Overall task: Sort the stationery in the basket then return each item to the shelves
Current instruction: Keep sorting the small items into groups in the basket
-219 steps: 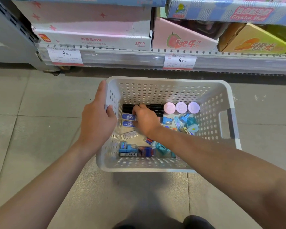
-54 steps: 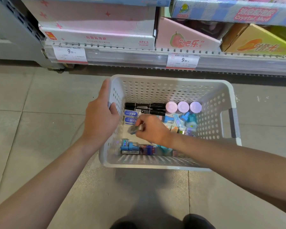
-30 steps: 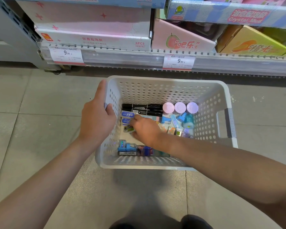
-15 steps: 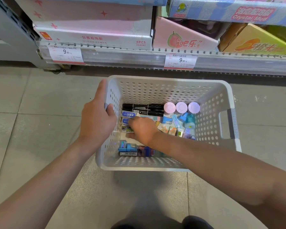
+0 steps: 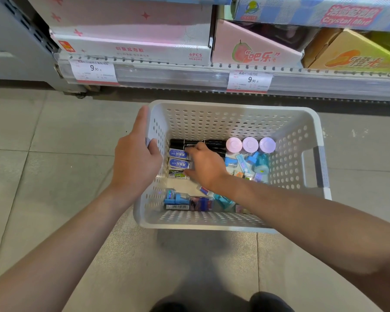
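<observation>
Now my left hand grips the white perforated plastic basket while my right hand, fingers extended, nudges light, stiff blue-wrapped erasers, best pinched by their long edges.

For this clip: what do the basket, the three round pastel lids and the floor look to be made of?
Basket: moulded plastic by the look, off-white, matt, with even punched holes and rounded rims. The left hand grips its left rim.
Round lids: likely smooth plastic, pink and lilac, with a slight sheen and a pressed ring on top.
Floor: seemingly grey tile with a speckled matt face and visible joint lines.
</observation>
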